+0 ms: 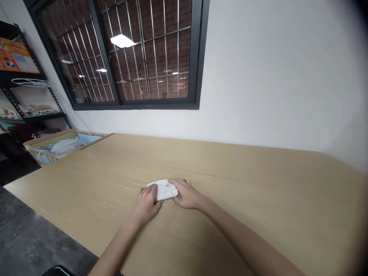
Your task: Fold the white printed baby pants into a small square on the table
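Observation:
A small white folded cloth [164,190] with a faint printed pattern lies at the middle of the wooden table [230,226]. My left hand [147,203] grips its left end, fingers over the top and thumb at the near edge. Round the right end are the fingers of my right hand [185,193], with the thumb below. Both hands rest low, close to the tabletop. The undersides of the cloth and some fingertips are hidden.
A crib-like wooden box [54,154] with blue and white bedding adjoins the table's far left. Black shelving [37,117] with boxes stands behind it. A white wall [258,76] and a barred window [149,50] rise beyond the table's back edge.

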Motion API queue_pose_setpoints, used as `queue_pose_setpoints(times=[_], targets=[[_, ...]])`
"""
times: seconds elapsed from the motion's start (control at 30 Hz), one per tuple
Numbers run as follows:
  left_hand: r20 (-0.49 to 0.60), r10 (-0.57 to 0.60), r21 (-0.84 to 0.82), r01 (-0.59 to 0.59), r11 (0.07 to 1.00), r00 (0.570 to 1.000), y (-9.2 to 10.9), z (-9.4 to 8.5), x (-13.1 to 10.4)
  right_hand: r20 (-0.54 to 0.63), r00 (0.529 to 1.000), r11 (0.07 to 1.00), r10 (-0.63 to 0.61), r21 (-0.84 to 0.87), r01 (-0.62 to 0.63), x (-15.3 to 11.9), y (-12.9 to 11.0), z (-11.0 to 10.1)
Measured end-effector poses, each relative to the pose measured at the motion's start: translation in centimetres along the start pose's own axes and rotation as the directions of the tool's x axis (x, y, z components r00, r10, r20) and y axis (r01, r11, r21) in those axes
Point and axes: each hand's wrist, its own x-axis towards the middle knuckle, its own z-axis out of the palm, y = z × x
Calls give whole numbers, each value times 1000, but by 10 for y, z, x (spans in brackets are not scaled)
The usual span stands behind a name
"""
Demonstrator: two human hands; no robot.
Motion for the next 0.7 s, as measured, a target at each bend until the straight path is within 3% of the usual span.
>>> queue_pose_setpoints(times=[0.13,0.23,0.33,0.4,0.47,0.53,0.6,0.7], targets=[[-22,-41,-48,40,998,999,-4,-13,14,-88,994,995,70,70,-64,13,6,3],[-94,-92,-100,82,992,991,0,-25,12,-189,968,950,166,292,-106,21,3,-2],[-124,-165,-221,135,966,978,10,-33,-1,-183,950,773,255,628,-86,28,-2,-13],[-70,-260,-426,207,881,963,16,-32,-12,-112,939,639,326,758,-131,31,-4,-18],[9,-337,-587,277,760,942,21,-27,-23,-19,920,570,391,790,-225,34,-2,-18],[58,-360,-608,319,727,931,24,-19,-32,57,902,578,429,750,-322,36,1,-13],[16,-350,-520,307,797,937,28,-11,-40,66,884,657,462,644,-391,37,4,-6],[-201,-261,-268,203,942,944,38,1,-54,-144,892,865,429,350,-360,33,-2,-2]])
